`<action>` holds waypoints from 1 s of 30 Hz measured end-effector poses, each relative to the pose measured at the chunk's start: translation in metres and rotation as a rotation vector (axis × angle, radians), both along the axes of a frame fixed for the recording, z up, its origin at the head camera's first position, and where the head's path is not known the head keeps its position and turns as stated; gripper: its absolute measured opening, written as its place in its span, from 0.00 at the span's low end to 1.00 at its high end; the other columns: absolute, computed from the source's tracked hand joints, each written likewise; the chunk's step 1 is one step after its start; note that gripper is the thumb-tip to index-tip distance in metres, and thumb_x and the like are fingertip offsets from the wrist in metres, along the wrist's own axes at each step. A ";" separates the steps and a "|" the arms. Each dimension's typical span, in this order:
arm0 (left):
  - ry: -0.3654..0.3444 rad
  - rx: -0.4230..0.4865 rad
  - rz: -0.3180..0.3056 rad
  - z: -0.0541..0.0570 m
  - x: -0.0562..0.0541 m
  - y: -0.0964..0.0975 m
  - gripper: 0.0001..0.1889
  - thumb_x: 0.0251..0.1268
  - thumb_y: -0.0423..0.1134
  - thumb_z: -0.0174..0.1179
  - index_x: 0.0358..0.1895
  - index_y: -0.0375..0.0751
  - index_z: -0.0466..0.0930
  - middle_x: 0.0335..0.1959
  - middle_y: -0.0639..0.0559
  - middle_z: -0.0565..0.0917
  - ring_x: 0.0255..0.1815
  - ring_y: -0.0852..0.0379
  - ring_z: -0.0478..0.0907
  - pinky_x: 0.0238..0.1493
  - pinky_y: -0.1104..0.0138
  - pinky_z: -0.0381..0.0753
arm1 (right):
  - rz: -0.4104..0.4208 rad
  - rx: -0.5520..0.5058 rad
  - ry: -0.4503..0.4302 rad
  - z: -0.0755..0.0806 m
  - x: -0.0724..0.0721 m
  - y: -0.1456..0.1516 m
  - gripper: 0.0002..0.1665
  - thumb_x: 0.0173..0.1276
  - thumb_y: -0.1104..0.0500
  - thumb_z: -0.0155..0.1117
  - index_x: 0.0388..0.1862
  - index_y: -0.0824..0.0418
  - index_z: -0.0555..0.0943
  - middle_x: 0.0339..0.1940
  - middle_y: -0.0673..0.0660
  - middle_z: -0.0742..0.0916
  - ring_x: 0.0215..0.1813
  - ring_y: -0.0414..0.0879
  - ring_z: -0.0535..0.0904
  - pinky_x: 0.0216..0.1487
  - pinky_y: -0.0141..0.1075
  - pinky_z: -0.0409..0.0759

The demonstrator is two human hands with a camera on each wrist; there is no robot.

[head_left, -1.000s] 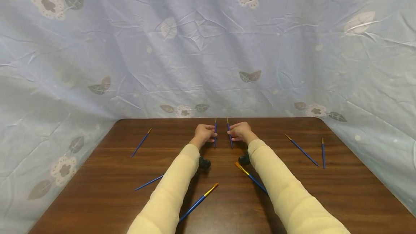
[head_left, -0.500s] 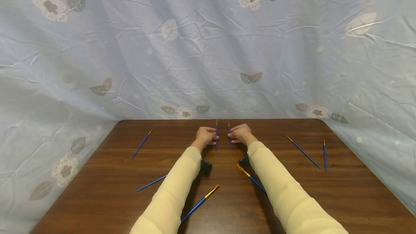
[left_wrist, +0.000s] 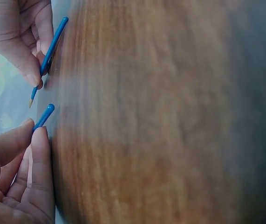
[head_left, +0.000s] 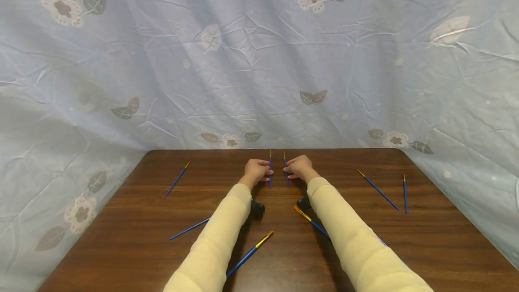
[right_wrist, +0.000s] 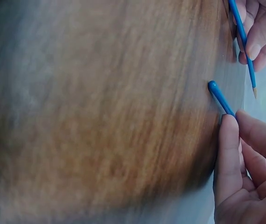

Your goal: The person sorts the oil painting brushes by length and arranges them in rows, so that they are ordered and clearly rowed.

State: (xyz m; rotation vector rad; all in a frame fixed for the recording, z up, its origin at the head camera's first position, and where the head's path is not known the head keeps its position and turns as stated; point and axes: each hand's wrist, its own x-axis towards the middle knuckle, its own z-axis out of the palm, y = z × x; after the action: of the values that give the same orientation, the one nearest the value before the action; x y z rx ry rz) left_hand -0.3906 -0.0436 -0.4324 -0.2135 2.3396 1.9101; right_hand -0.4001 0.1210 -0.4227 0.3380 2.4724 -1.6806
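Near the table's far edge, my left hand [head_left: 256,170] pinches a thin blue paintbrush [head_left: 270,172] between thumb and fingers, its bristles pointing away from me. My right hand [head_left: 298,167] pinches a second slim blue paintbrush [head_left: 286,175] just to the right, tilted slightly. A narrow gap separates the two brushes, which lie almost parallel. In the left wrist view, the rounded handle end of the left brush [left_wrist: 44,115] sticks out past the fingertips. From the right wrist, the right brush's handle end [right_wrist: 220,97] shows the same way.
On the brown table [head_left: 134,247] lie more blue paintbrushes: a thin one [head_left: 177,179] far left, another [head_left: 189,229] partly under the left sleeve, a thicker one [head_left: 251,252] between the arms, a flat one [head_left: 311,221] by the right sleeve, and two [head_left: 378,189] at right. A floral curtain [head_left: 259,57] hangs behind.
Both hands stay at the far edge with their paintbrushes. The right hand and its brush have shifted very slightly left; the whole view has dipped a little.
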 end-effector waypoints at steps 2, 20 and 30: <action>0.000 -0.004 -0.001 0.000 0.001 0.000 0.20 0.53 0.20 0.67 0.51 0.31 0.82 0.45 0.40 0.84 0.31 0.53 0.84 0.27 0.68 0.86 | 0.004 0.011 0.002 0.000 0.000 0.000 0.18 0.59 0.73 0.70 0.49 0.72 0.82 0.44 0.66 0.85 0.40 0.52 0.85 0.30 0.35 0.86; 0.044 -0.047 -0.009 -0.003 0.001 0.001 0.18 0.52 0.18 0.66 0.49 0.28 0.82 0.40 0.41 0.85 0.26 0.55 0.84 0.25 0.69 0.85 | 0.070 0.056 0.009 0.000 0.001 0.000 0.21 0.60 0.74 0.69 0.54 0.71 0.81 0.48 0.68 0.83 0.38 0.52 0.85 0.31 0.34 0.86; 0.054 -0.062 -0.020 -0.003 0.000 0.001 0.18 0.53 0.18 0.65 0.50 0.28 0.82 0.41 0.40 0.85 0.29 0.53 0.85 0.25 0.69 0.85 | 0.087 0.028 -0.001 0.001 0.001 0.002 0.21 0.61 0.74 0.68 0.55 0.71 0.80 0.51 0.68 0.82 0.39 0.52 0.85 0.33 0.35 0.86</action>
State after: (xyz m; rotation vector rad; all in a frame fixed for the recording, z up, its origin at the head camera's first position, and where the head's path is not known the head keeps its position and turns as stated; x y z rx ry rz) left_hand -0.3906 -0.0424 -0.4350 -0.1454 2.4274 1.8591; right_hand -0.3995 0.1229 -0.4216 0.2310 2.4736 -1.6139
